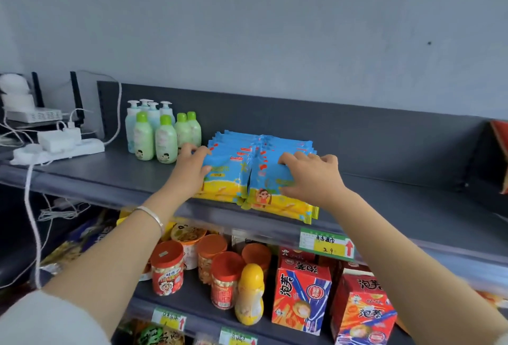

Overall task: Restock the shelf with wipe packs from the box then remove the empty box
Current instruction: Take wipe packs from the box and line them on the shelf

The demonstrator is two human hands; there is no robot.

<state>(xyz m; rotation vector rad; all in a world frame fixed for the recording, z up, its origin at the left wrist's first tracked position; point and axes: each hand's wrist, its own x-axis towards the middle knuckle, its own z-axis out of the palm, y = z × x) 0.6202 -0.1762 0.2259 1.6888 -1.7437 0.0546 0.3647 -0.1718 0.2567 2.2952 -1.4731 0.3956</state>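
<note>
- Blue-and-yellow wipe packs (275,143) lie flat on the top shelf (398,207), near its front edge and just right of a group of bottles.
- Each pack's long axis runs front to back, with the yellow end toward the person and the blue end toward the shelf's dark back panel.
- There are two stacks side by side, touching along their inner edges: the left stack (228,177) and the right stack (277,205) (the packs in each cannot be counted, since the layered edges blur together).
- The left hand (192,168) grips the left stack. Its fingers (189,149) are curled over the stack's outer side and its thumb lies across the top face.
- The right hand (310,177) holds the right stack from above. Its fingers are bent and slightly spread, with the tips set on the blue part and the thumb pressed lower down near the printed figure.
- The bottles stand upright in a tight cluster: four pale pump bottles (154,113) behind and four green-capped bottles (165,141) in front. The left hand is just beside the nearest green-capped one.
- One silver bangle (152,214) circles the left wrist.
- One green-and-yellow price tag (327,243) sits on the shelf's front rail, below the right stack.
</note>
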